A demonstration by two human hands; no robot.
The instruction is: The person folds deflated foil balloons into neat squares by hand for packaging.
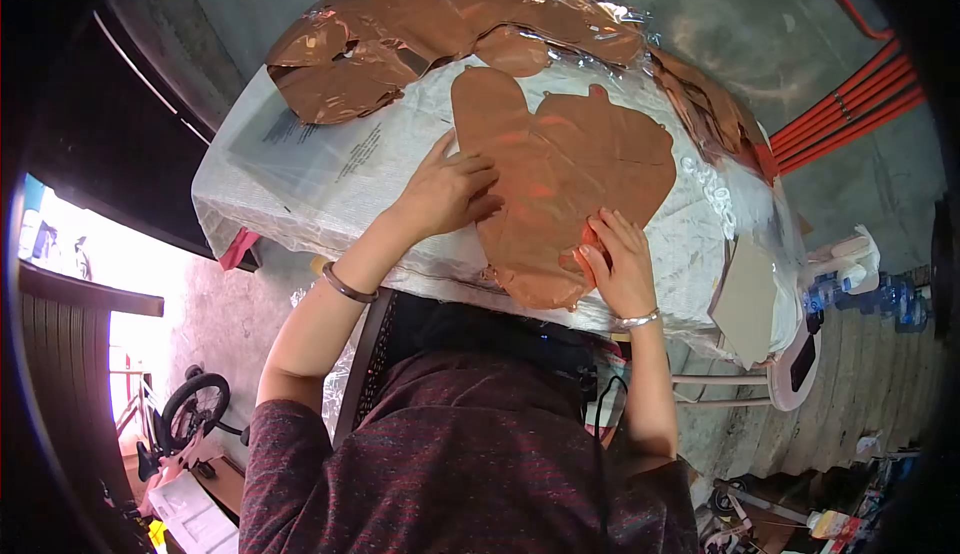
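A large brown, glossy sheet with a lobed outline [570, 174] lies flat on the white plastic-wrapped surface [420, 164] before me. My left hand [455, 186] rests at the sheet's left edge, its fingers apart and pointing right. Near the lower right part of the sheet is my right hand [618, 254], with thumb and fingers spread around a small orange-red patch at its fingertips; whether that is a separate object cannot be made out. More brown sheets [400, 24] in clear film are heaped along the far edge.
A grey board piece [745, 299] leans at the right edge. Orange-red pipes [850, 104] stand at the upper right, blue bottles [900, 299] at the far right. A white-topped stool [795, 369] is at the lower right, a wheel [195, 409] at the lower left.
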